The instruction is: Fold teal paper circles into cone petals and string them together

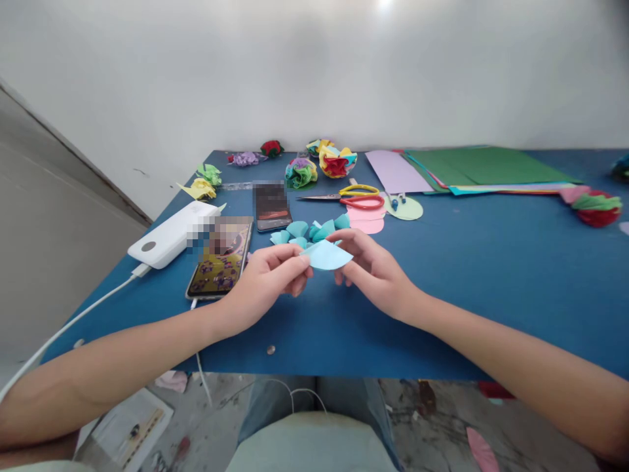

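Note:
A light blue piece of paper, folded into a fan-like wedge with a curved lower edge, is held above the near part of the table. My left hand pinches its left corner between thumb and fingers. At the other end, my right hand has its thumb and fingertips closed on the paper's right side and upper edge. Just behind the hands lie several folded teal paper pieces, partly hidden by my fingers.
Left are a lit phone, a white power bank with a cable and a second phone. Scissors rest on pink paper rounds. Paper flowers line the back, beside green sheets. The blue table meets a wall.

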A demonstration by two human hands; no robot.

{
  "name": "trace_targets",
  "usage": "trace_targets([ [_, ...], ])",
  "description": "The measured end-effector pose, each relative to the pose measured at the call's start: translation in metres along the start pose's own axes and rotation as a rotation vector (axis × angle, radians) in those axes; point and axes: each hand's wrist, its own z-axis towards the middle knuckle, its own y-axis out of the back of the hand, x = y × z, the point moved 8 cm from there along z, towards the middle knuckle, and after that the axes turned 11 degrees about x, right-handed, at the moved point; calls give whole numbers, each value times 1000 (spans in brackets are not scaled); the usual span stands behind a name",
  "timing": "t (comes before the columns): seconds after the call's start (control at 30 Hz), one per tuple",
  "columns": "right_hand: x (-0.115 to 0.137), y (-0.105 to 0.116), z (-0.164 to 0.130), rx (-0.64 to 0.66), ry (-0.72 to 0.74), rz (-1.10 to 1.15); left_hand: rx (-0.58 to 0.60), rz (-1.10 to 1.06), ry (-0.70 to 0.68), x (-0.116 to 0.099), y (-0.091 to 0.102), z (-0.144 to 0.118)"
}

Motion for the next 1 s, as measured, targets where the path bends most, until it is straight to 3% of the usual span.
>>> trace_targets([
  [0.1,-1,3,2,-26,2,78,77,59,61,4,-6,1],
  [0.3,11,13,2,-97,61,19,58,67,11,1,-2,2],
  [0.37,14,16,2,-64,73,32,49,136,-10,-2,-1,1],
  [0.47,20,17,3,55,127,106,18,373,-77,-12,2,-2],
  [0.53,24,20,2,66,146,107,5,621,-186,-23,-2,-5],
  [0.67,30,11,2,77,137,-149,46,948,-364,-32,-17,-9],
  [0.8,31,1,1,58,190,-223,101,986,-385,-30,-23,-8],
  [1.0,18,11,5,46,82,-93,94,955,-369,-31,-22,-7],
])
